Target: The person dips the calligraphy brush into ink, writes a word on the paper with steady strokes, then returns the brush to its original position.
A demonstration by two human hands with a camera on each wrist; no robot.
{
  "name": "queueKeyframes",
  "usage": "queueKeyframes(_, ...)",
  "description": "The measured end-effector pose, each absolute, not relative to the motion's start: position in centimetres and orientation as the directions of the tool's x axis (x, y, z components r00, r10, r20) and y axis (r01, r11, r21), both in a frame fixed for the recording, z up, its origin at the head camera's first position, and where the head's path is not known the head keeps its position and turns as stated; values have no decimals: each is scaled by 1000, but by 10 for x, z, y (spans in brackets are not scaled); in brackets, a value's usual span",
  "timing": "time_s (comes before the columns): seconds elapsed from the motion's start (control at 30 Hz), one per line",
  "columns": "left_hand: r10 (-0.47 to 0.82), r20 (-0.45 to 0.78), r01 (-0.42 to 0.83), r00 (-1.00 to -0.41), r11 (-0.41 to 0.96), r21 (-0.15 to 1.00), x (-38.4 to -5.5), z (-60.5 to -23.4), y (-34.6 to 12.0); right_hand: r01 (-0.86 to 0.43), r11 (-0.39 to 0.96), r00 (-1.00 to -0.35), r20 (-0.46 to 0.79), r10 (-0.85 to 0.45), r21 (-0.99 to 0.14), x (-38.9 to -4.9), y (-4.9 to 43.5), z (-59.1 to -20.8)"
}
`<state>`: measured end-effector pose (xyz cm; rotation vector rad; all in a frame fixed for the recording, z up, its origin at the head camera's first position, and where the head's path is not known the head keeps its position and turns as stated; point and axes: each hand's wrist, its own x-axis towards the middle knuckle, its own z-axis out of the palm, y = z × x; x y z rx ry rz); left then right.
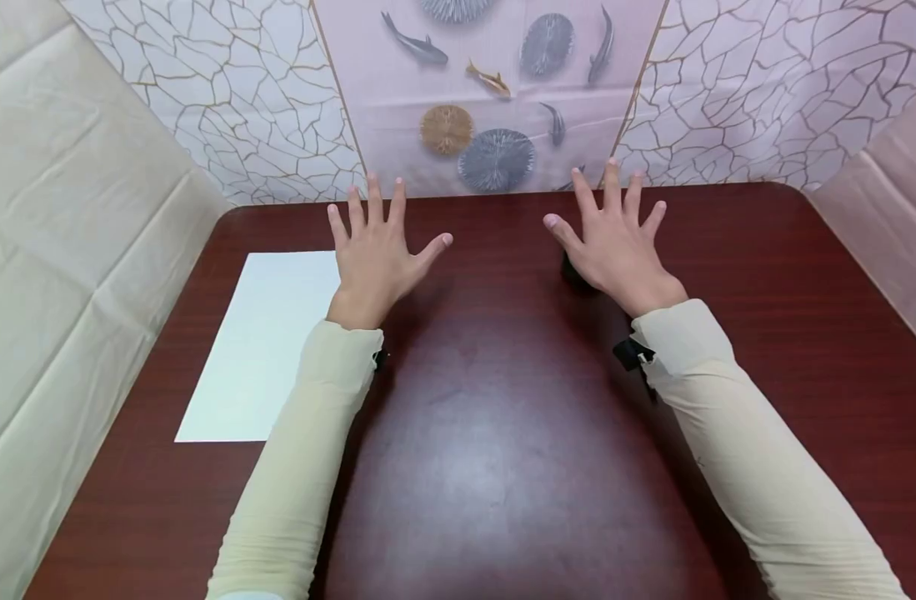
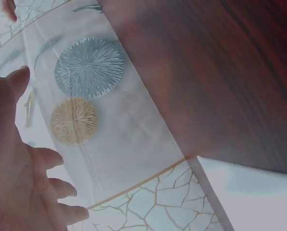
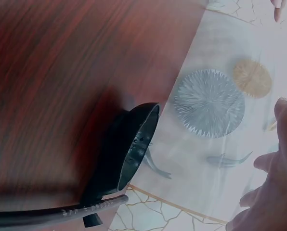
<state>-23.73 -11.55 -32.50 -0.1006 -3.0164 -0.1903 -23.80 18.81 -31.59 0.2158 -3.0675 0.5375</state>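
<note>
My left hand (image 1: 375,262) is held over the far left of the table, fingers spread and holding nothing. It overlaps the upper right corner of a white sheet of paper (image 1: 266,350) in the head view. My right hand (image 1: 623,246), also spread and holding nothing, is above a black bowl-shaped object (image 3: 126,149) with a hollow inside and a short tab at its base. In the head view the hand covers most of that object. Beside it, a slim dark stick (image 3: 52,215) with small pale lettering shows in the right wrist view; my right forearm mostly hides it from above.
The dark red wooden table (image 1: 465,417) has rounded far corners. A patterned cloth (image 1: 495,100) with fish and round motifs stands behind its far edge. Pale cloth hangings (image 1: 67,233) line both sides. A black strap piece (image 1: 633,353) shows at the right cuff.
</note>
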Motion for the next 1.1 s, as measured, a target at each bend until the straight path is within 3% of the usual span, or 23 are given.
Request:
queueKeyframes(0.33, 73, 111, 81, -991, 994, 73, -227, -321, -134, -141, 925, -987, -20, -158, -352, -229, 181, -316)
queueKeyframes(0.67, 92, 10, 92, -996, 992, 82, -210, -316, -156, -155, 924, -985, -19, -172, -350, -217, 164, -313)
queueKeyframes(1.1, 47, -243, -6, -969, 977, 213, -189, -320, -197, -148, 922, -982, -61, -181, -357, -203, 150, -313)
